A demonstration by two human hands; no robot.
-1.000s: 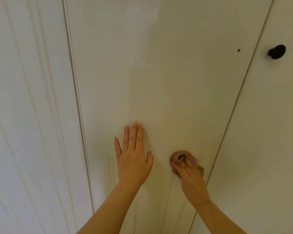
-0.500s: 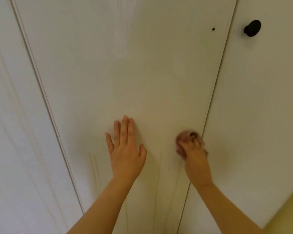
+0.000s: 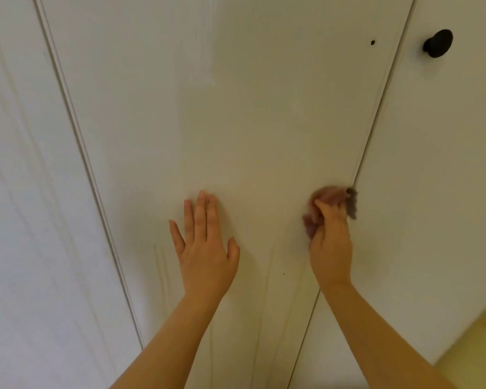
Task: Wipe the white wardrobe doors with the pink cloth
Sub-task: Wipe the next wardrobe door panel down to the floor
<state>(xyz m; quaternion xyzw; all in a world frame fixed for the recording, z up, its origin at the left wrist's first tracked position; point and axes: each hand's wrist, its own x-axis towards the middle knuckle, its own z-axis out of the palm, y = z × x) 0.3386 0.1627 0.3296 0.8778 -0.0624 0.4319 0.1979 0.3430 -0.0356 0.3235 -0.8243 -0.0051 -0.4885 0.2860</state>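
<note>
So the pink cloth [image 3: 324, 199] is scrunched into a small wad in the right hand [image 3: 330, 242], fingers curled round it, pushed against the middle door [image 3: 236, 122] right at the seam [image 3: 376, 113] with the right-hand door [image 3: 432, 164]. Left hand [image 3: 205, 248] lies flat on that same door, fingers straight and close together, holding nothing. My worry: a wad that small only covers a thin strip, so it could leave streaks, and there's a pale smeary patch [image 3: 205, 66] higher up that looks like exactly that. A loose bit of cloth could also slip into the gap and snag, I'd guess. Doors look smooth and flat, painted white with faint grain lines running lengthwise. Cloth looks soft and fuzzy, though it's blurred, with a greyish bit poking out on its right. Round black knob [image 3: 438, 47] on the right-hand door, and a tiny dark hole [image 3: 373, 42] on the middle one.
</note>
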